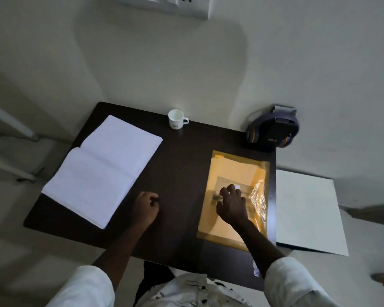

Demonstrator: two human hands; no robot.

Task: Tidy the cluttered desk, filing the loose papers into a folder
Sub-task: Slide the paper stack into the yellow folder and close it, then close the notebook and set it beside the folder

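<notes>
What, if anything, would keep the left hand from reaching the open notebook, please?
Probably nothing, so yes: the left hand rests on bare desk right beside the open notebook, with nothing lying between them.

Dim room, edges bent by a wide lens: a broad soft shadow is cast on the wall (164,63), glare is caught on the plastic folder (233,167).

An open white paper notebook (102,169) is lying on the left of the dark rectangular wooden desk (182,165), a translucent yellow plastic folder (234,167) on the right. A small white ceramic mug (175,120) is standing at the far edge; dark padded headphones (273,130) are sitting behind the folder. The right hand (232,207) is resting on the folder, the left hand (145,208) between folder and notebook.
</notes>
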